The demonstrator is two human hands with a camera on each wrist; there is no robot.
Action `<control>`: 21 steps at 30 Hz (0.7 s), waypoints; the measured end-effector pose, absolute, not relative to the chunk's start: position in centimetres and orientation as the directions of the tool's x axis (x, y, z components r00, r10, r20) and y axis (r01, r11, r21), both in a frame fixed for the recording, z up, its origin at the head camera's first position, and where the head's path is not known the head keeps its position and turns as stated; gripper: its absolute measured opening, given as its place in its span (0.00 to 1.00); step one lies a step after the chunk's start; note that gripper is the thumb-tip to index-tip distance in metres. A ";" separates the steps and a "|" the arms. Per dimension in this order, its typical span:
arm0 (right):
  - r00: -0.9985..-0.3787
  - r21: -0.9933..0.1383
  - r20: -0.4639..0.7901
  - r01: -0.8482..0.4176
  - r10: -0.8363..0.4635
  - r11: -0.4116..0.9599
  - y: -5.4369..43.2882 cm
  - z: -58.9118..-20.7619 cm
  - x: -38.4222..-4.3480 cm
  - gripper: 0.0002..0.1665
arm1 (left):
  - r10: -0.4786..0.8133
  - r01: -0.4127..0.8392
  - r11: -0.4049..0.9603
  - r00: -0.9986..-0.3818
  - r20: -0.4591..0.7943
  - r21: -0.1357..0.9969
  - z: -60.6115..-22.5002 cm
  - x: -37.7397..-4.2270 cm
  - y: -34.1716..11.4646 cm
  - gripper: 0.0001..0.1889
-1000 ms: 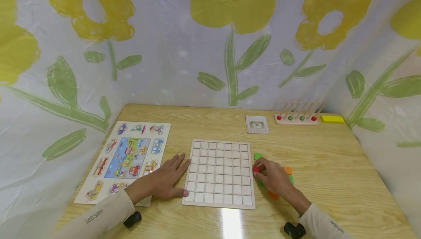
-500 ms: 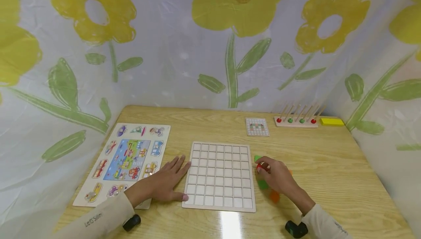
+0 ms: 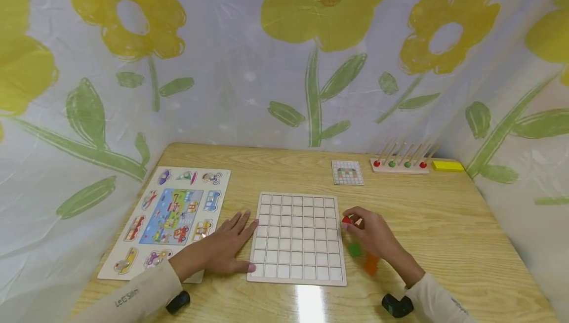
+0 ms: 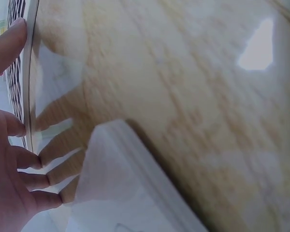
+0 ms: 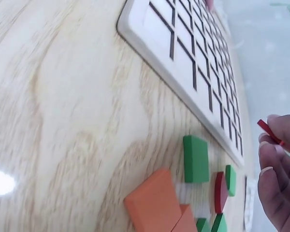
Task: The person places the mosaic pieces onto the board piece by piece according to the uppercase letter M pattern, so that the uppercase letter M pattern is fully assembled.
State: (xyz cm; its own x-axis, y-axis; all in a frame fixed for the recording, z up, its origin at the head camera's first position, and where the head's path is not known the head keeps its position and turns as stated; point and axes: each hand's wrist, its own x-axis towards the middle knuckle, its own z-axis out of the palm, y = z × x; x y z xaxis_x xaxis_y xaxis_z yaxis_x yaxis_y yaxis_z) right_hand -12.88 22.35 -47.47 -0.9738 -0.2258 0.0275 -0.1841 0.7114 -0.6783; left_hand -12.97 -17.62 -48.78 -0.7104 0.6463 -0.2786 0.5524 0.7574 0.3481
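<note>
My right hand (image 3: 375, 234) pinches a small red tile (image 5: 269, 131) between thumb and fingertips, just off the right edge of a pale wooden grid board (image 3: 295, 244). Beneath and beside that hand lie a green tile (image 3: 354, 250), orange tiles (image 3: 371, 264) and, in the right wrist view, a red piece (image 5: 220, 192); the hand hides part of this group in the head view. With fingers spread, my left hand (image 3: 224, 249) rests at the board's left side, its thumb on the near left corner. The board's visible squares hold no coloured tiles.
Left of the board lies a vehicle picture puzzle (image 3: 173, 214), partly under the left forearm. Behind stand a pattern card (image 3: 347, 172), a peg rack (image 3: 400, 166) with red and green beads, and a yellow block (image 3: 447, 166). A flower-printed curtain (image 3: 222, 91) surrounds the table.
My right hand, with the red tile, has shifted slightly away from me, covering the orange and green tiles that showed at its right. My left hand stays in place.
</note>
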 end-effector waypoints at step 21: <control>-0.953 -0.756 -0.034 -0.172 -0.300 0.631 19.7 -47.2 -13.8 0.18 | 0.639 0.543 0.763 -0.715 -0.284 0.350 -48.8 -12.9 -17.4 0.56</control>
